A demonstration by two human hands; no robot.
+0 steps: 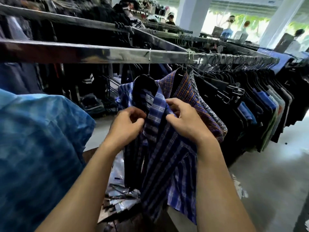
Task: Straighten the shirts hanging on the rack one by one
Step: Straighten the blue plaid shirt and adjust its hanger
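A blue plaid shirt hangs on a black hanger from the chrome rack rail, its collar open. My left hand pinches the left front edge just below the collar. My right hand grips the right front edge at the same height. Directly behind it hangs an orange-and-blue plaid shirt, pressed against a patterned grey one.
A long row of dark shirts fills the rail to the right. A blue tie-dye garment bulges at the left. Plastic bags lie on the floor below. A second rail runs behind. People stand far back.
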